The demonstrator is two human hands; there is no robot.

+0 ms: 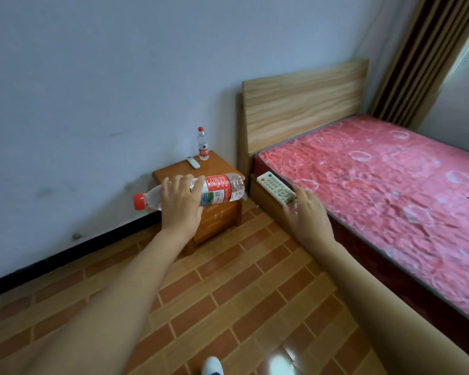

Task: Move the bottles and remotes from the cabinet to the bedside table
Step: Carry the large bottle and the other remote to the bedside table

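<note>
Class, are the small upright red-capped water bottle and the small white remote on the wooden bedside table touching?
Apart. The head view shows bare tabletop between the small upright red-capped water bottle and the small white remote on the wooden bedside table.

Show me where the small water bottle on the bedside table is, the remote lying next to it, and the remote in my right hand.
small water bottle (203, 145): head view, on its red label.
small grey remote (193, 162): head view, mid-body.
white remote (275, 187): head view, on its keypad.
</note>
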